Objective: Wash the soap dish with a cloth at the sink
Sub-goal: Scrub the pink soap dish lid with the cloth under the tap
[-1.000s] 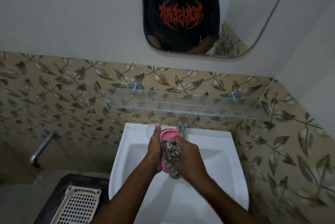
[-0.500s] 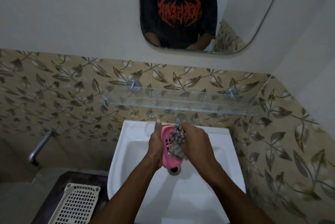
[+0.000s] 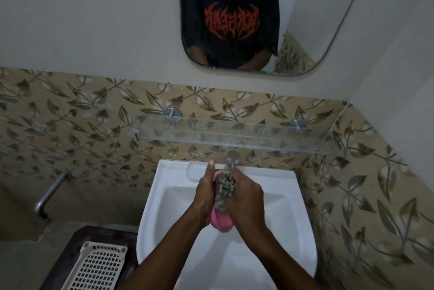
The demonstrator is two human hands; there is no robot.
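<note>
A pink soap dish point(image 3: 222, 221) is held on end over the bowl of the white sink point(image 3: 150, 214), just below the tap point(image 3: 231, 160). Its left edge is gripped by the left hand point(image 3: 205, 198), with one digit raised straight above the top end of the dish. A grey patterned cloth point(image 3: 225, 187) is bunched in the right hand point(image 3: 246, 200), whose fingers are curled tightly round it, and it is pressed against the face of the dish. Most of the dish is hidden by cloth and hands; only its lower end and a sliver near the top are seen. A glass shelf point(image 3: 234, 137) is fixed to the leaf-patterned tiles above the sink, below a mirror point(image 3: 305, 19). A white plastic basket point(image 3: 98, 266) lies on a dark surface point(image 3: 77, 239) left of the sink.
</note>
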